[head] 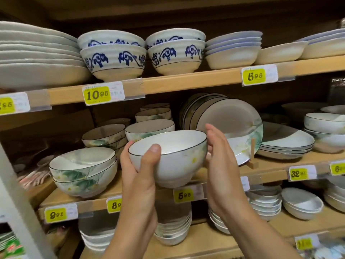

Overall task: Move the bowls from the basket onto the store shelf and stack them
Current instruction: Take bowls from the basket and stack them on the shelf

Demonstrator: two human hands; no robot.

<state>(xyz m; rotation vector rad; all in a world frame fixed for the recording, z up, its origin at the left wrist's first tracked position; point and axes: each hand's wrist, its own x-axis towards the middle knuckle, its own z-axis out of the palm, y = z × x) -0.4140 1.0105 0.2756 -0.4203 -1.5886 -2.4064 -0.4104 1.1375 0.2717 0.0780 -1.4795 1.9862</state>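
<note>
While the left hand (138, 171) grips the bowl (173, 159), thumb hooked over the near rim and fingers curled round the far wall, the right hand (220, 159) lies flat and straight-fingered along the bowl's other side. It clasps nothing and is probably there to steady the bowl. The bowl hangs slightly tilted in the air just before the middle shelf (276, 163), not yet set down. Close behind stands a stack of matching bowls (149, 128), its likely destination. A display plate (231, 124) leans near on the right, leaving little room.
</note>
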